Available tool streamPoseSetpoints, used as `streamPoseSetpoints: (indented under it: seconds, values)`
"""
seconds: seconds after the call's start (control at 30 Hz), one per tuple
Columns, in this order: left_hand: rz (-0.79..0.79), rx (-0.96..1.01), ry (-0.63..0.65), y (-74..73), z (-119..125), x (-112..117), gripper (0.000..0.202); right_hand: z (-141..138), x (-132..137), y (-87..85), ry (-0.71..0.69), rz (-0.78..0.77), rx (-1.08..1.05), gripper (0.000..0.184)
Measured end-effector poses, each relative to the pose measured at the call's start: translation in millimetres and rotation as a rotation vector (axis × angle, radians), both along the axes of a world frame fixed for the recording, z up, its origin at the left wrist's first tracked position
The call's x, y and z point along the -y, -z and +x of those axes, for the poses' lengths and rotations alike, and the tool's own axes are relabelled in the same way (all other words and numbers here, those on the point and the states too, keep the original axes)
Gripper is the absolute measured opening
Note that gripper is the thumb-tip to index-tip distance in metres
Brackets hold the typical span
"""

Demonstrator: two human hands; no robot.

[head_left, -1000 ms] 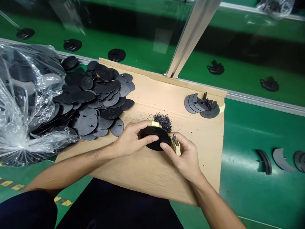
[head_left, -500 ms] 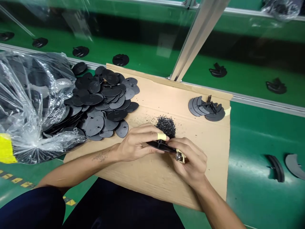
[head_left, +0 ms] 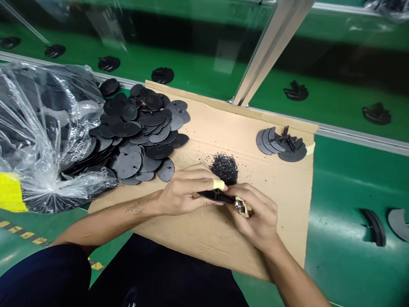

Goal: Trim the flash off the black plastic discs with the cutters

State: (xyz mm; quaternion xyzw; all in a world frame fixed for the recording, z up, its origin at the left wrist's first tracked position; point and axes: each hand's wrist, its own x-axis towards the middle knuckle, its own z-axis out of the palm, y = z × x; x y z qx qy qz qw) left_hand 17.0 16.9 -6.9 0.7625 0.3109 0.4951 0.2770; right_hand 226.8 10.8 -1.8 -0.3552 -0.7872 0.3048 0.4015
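My left hand, with yellow tape around one finger, pinches a thin black plastic disc above the cardboard. The disc is tilted so that mostly its edge shows. At its right end, my right hand is closed around a small shiny metal tool with yellowish wrapping. Fingers hide most of this tool, so its kind cannot be made out. Just beyond the hands lies a heap of small black plastic bits.
A pile of black oval discs and a clear plastic bag lie at left on the cardboard sheet. Curved black parts are stacked at right. Further parts rest on the green table. A metal post rises behind.
The view has shifted slightly, moving the surroundings a little to the right in the picture. Both hands keep nearly the same hold on the disc and tool.
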Motion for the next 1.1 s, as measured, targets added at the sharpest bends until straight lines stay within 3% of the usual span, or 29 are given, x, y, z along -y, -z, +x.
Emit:
streamPoseSetpoints:
  seconds: [0.3,0.6,0.83,1.1]
  values:
    - [0.054,0.014,-0.054,0.3,3.1,4.6,0.022,0.4,0.1,-0.2,-0.010,0.000,-0.032,0.021]
    - [-0.005,-0.022,0.017,2.8,2.1,2.1,0.025,-0.9,-0.3,2.6,0.011,-0.043,-0.086,0.024]
    - [0.078,-0.090,0.009,5.4,0.6,4.7,0.018,-0.1,1.8,2.0,-0.007,0.040,-0.085,0.025]
    - [-0.037,0.012,-0.007,3.4,2.8,6.5,0.015,3.0,-1.3,5.0,-0.040,0.121,-0.078,0.023]
